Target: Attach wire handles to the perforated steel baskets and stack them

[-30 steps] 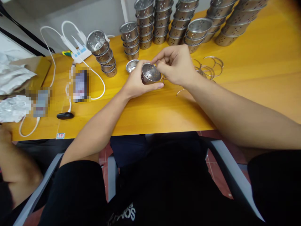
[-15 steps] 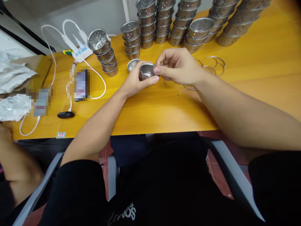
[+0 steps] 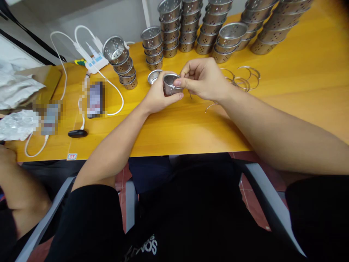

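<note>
My left hand is wrapped round a small perforated metal cup, which is tilted with its mouth up. At the right side of that cup, my right hand is closed in a pinch, the thumb tip over the rim. Whatever lies between those fingertips is too small to make out. Behind my left hand, another metal cup rests on the table, partly hidden. Several thin wire rings lie to the right, past my right wrist. A bit of curved wire shows below that hand.
Stacks of perforated cups line the back of the wooden table, with a shorter stack nearer. Left are a power strip, white cables, a phone and a black oval object. Another person's arm is at far left.
My right thumb has shifted slightly left, further over the cup's mouth. The cup in my left hand has tipped a little, showing more of its outer wall.
</note>
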`<state>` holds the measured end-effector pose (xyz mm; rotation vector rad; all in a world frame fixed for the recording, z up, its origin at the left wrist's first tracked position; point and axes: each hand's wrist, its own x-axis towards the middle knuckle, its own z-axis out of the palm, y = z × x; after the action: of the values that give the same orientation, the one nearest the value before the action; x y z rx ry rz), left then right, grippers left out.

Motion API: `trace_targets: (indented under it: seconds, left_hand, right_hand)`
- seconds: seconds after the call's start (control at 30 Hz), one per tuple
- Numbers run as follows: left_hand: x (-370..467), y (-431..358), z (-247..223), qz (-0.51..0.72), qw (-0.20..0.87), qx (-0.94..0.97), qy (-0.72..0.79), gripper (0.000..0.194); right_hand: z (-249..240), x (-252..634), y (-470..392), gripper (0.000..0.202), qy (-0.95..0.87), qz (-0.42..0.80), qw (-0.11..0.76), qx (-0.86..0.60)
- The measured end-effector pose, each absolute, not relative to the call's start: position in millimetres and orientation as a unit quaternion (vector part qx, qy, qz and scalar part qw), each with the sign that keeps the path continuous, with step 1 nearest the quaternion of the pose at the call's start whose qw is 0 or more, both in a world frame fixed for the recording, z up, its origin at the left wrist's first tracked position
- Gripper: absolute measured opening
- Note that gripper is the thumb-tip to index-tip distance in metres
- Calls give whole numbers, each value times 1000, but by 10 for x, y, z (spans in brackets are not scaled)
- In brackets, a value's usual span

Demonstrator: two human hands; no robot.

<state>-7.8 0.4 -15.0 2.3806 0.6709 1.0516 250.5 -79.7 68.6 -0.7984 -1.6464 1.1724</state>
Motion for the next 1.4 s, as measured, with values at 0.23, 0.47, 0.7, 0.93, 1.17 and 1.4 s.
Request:
trace_targets:
  seconds: [0.23, 0.47, 0.7, 0.93, 1.17, 1.4]
  left_hand:
    - [-60, -35, -121, 377, 235, 852, 279, 79]
    - [-39, -112, -20, 375, 243, 839, 309, 79]
    - [-91, -153, 66, 409, 216, 824, 328, 88]
    - [-126, -42, 4, 426, 216, 822, 309, 94]
    - [-102, -85, 15, 420, 195, 831, 309, 103]
    - [-110, -121, 40, 412, 203, 835, 304, 101]
  right_hand:
    - [676, 2494, -796, 79, -686, 440, 461, -351]
    - [703, 2469, -855, 81, -696, 391, 481, -361]
    - [698, 2582, -846, 50, -759, 221, 502, -351]
    - [684, 2660, -814, 36, -800, 198, 458, -333]
    - [620, 2681, -801, 30, -833, 187, 402, -331]
    - [468, 2656, -741, 43, -852, 180, 382, -309]
